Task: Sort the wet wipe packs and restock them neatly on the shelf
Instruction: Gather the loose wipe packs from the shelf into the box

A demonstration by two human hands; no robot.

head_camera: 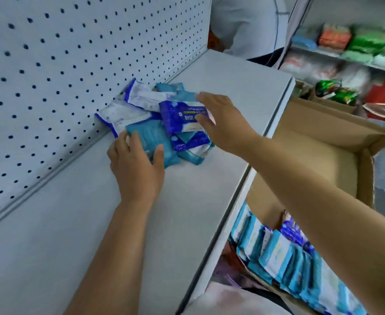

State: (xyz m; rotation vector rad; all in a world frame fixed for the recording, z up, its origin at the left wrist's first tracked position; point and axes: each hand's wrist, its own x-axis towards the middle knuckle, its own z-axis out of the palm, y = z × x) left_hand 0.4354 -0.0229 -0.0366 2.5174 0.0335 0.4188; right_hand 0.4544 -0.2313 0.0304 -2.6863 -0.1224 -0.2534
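Lying in cardboard box (323,142): wipe packs (278,258)

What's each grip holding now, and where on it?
Right grip pinches the dark blue pack by its right end. Left grip rests flat on the teal pack, holding nothing.

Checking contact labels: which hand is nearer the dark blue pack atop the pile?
Right: right hand pinches the dark blue pack at its end; left hand rests on a teal pack lower left.

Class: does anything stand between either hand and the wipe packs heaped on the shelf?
Nothing visible does: the left hand rests on a teal pack, the right hand pinches a dark blue pack.
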